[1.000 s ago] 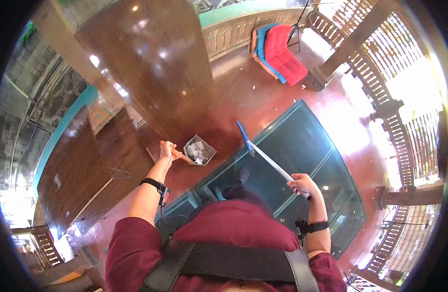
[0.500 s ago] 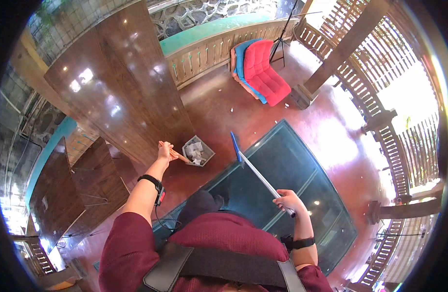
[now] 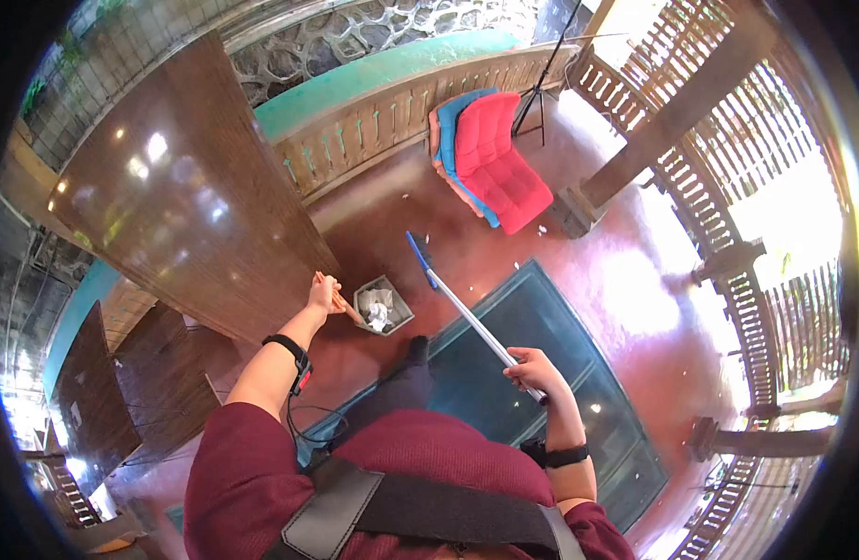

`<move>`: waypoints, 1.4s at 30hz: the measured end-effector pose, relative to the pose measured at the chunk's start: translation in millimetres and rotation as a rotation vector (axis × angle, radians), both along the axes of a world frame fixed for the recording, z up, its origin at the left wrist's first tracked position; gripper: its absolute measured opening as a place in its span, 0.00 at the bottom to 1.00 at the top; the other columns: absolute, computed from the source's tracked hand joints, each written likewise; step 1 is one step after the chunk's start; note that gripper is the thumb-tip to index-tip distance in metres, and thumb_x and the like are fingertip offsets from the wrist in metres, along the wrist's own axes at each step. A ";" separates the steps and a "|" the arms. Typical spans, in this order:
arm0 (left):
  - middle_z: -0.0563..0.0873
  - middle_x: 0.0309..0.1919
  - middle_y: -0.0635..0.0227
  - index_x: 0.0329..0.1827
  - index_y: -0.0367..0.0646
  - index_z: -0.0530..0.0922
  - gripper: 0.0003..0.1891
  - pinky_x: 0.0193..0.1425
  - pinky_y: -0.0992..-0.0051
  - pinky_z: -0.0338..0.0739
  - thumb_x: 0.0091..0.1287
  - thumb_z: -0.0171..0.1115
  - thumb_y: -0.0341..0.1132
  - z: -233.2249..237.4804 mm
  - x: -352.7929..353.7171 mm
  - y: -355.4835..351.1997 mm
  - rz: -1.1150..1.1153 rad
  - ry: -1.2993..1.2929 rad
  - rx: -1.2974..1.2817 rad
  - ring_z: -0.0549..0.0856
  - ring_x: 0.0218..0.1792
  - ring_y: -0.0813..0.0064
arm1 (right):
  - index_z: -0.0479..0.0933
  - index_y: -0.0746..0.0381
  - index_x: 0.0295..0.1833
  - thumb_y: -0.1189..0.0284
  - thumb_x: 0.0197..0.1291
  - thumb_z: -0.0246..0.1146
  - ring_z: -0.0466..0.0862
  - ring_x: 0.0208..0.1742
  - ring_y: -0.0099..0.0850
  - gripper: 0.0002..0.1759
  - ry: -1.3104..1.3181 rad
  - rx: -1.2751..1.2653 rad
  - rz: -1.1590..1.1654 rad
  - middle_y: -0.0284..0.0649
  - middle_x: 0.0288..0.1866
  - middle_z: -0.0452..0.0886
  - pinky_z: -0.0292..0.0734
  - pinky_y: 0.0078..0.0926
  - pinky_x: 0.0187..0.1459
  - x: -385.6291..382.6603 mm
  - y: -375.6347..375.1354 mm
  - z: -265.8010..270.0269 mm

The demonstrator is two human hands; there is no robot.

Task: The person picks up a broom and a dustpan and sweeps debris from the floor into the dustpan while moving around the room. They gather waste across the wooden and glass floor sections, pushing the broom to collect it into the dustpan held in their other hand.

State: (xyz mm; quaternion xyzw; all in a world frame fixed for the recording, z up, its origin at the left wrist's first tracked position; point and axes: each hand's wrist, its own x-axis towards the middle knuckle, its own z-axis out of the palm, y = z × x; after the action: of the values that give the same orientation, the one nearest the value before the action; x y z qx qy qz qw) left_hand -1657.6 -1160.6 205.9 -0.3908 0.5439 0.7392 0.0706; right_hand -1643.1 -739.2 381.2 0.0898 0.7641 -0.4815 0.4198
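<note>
Two clenched grips: L hand (image 3: 323,295) holds dustpan (image 3: 401,304) level so scraps (image 3: 377,306) don't spill; R hand (image 3: 532,371) grasps broom (image 3: 467,317) shaft end.

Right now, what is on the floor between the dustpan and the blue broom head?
In the head view, only bare red floor lies between the dustpan and the blue broom head; they do not touch.

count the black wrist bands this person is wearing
2. The left wrist band sits behind the left hand holding the dustpan handle; the right wrist band sits behind the right hand gripping the blue-headed pole. None seem hidden.
</note>
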 end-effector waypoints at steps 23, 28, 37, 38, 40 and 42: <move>0.70 0.41 0.64 0.44 0.52 0.57 0.15 0.23 0.62 0.75 0.57 0.47 0.41 3.7 -106.7 68.4 0.210 -0.095 0.080 0.78 0.21 0.60 | 0.75 0.68 0.32 0.77 0.38 0.56 0.77 0.17 0.34 0.11 0.509 0.331 0.796 0.47 0.18 0.76 0.71 0.30 0.20 -416.3 -100.3 -94.8; 0.70 0.42 0.63 0.45 0.51 0.56 0.16 0.25 0.64 0.73 0.57 0.46 0.42 14.0 -119.8 99.3 0.294 -0.099 0.102 0.78 0.23 0.61 | 0.75 0.69 0.31 0.77 0.42 0.52 0.79 0.24 0.38 0.10 0.332 0.589 0.851 0.47 0.23 0.78 0.73 0.33 0.24 -464.3 -111.5 -150.4; 0.70 0.43 0.60 0.45 0.50 0.56 0.16 0.25 0.62 0.74 0.57 0.47 0.41 9.7 -135.1 128.2 0.424 -0.095 0.103 0.78 0.23 0.58 | 0.73 0.68 0.36 0.76 0.43 0.56 0.80 0.32 0.44 0.11 0.618 0.594 1.134 0.54 0.30 0.78 0.76 0.38 0.31 -422.3 3.7 -153.6; 0.70 0.43 0.60 0.45 0.50 0.56 0.15 0.24 0.62 0.74 0.57 0.46 0.41 8.6 -132.2 130.5 0.423 -0.089 0.092 0.78 0.23 0.58 | 0.72 0.68 0.36 0.76 0.43 0.56 0.80 0.29 0.42 0.11 0.521 0.597 1.139 0.52 0.28 0.77 0.75 0.36 0.28 -411.9 14.2 -142.1; 0.71 0.42 0.61 0.44 0.51 0.56 0.14 0.23 0.65 0.74 0.57 0.46 0.40 8.6 -136.0 135.1 0.432 -0.085 0.092 0.77 0.20 0.61 | 0.72 0.68 0.36 0.74 0.44 0.58 0.80 0.23 0.38 0.11 0.309 0.606 1.147 0.49 0.23 0.76 0.74 0.33 0.23 -390.4 27.9 -83.9; 0.71 0.41 0.61 0.44 0.51 0.56 0.14 0.23 0.65 0.74 0.57 0.46 0.40 7.9 -140.9 130.4 0.429 -0.091 0.094 0.77 0.20 0.62 | 0.72 0.67 0.37 0.74 0.45 0.59 0.76 0.18 0.31 0.12 0.181 0.514 1.104 0.43 0.20 0.74 0.71 0.27 0.19 -392.4 45.4 -63.8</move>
State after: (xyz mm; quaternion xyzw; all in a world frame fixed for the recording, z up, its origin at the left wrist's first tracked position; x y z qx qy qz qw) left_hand -1798.5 -1030.2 213.9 -0.5268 0.4097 0.7434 -0.0455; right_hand -2035.6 -693.9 317.4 -0.2622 0.8221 0.0010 0.5053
